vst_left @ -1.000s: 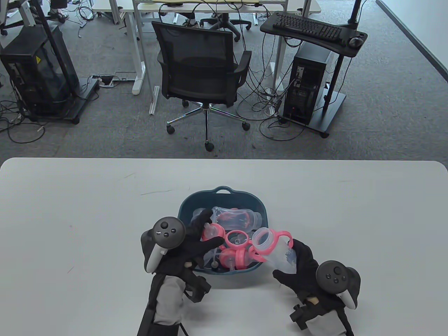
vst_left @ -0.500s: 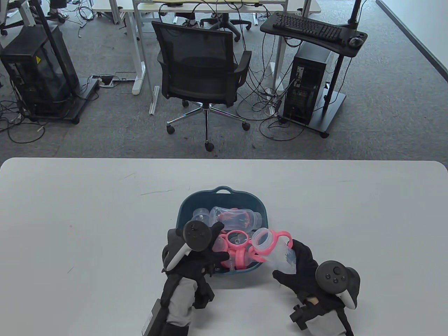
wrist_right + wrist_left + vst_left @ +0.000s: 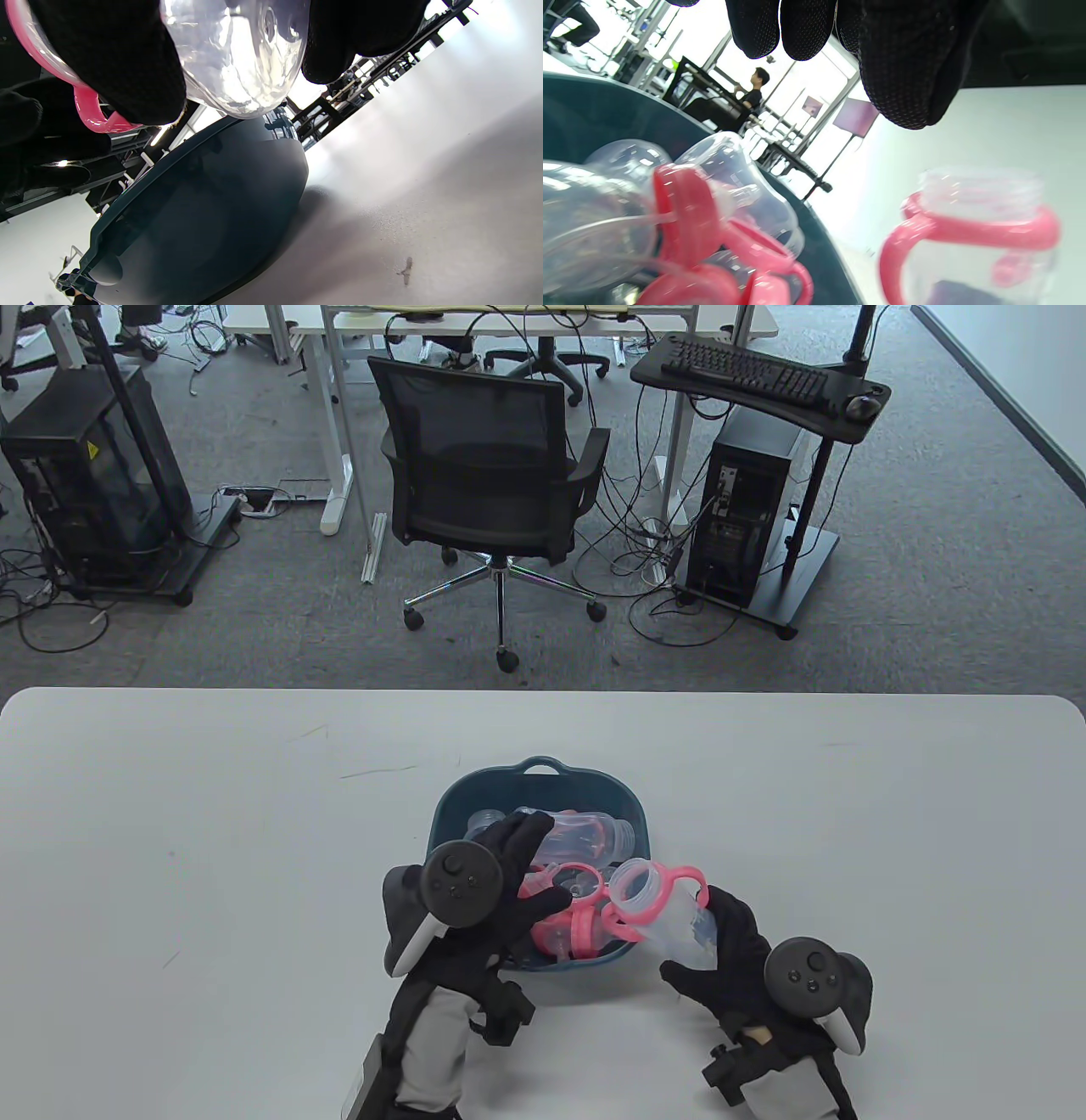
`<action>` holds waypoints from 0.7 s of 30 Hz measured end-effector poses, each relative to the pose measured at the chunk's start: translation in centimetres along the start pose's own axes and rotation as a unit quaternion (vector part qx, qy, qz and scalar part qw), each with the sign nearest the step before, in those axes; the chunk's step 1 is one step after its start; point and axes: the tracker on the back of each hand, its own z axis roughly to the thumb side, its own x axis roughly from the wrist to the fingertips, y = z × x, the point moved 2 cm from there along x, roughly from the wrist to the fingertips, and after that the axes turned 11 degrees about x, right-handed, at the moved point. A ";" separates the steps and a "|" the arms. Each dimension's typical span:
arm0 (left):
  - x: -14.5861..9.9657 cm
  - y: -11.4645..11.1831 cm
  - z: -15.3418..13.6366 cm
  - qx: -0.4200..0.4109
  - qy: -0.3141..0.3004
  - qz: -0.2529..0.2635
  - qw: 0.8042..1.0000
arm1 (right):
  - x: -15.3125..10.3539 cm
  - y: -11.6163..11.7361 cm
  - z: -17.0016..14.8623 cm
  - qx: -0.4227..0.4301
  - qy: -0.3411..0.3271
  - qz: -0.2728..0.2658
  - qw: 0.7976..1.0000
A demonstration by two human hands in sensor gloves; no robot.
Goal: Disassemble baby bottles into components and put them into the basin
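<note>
Office, or an office-style lab: grey carpet tile (image 3: 933, 517), black mesh swivel chair (image 3: 492, 483) on a chrome base, white-framed desks (image 3: 509, 322) behind it. Rolling black stand with keyboard (image 3: 747, 371) and mouse (image 3: 863, 407), PC tower (image 3: 747, 517) on its base, second black rack (image 3: 93, 475) at left, loose cables (image 3: 645, 543) across the floor. White work table (image 3: 212, 831) in front.

Left hand (image 3: 501, 891): now over the basin's (image 3: 441, 814) near-left part, fingers spread flat, empty.
Pink nipple cap: no longer in the fingers; lies among basin parts.
</note>
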 end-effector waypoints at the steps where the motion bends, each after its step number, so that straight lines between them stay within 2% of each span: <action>1: -0.2 0.3 0.3 -0.002 -0.005 0.008 1.000 | 0.0 0.0 0.0 0.000 0.000 0.000 1.000; 7: -1.0 1.4 2.0 -0.039 -0.054 0.041 0.997 | 0.0 0.0 0.0 0.000 -0.002 -0.001 1.000; 12: -1.3 1.6 2.8 -0.068 -0.083 0.040 0.993 | 0.0 0.1 0.3 0.000 -0.009 0.000 1.000; 17: -1.1 0.4 3.8 -0.097 -0.105 -0.005 0.990 | -0.1 0.3 0.5 -0.006 -0.014 0.005 1.000; 21: -0.8 -1.1 4.4 -0.075 -0.106 -0.049 0.990 | -0.1 0.4 0.6 -0.008 -0.020 0.006 1.000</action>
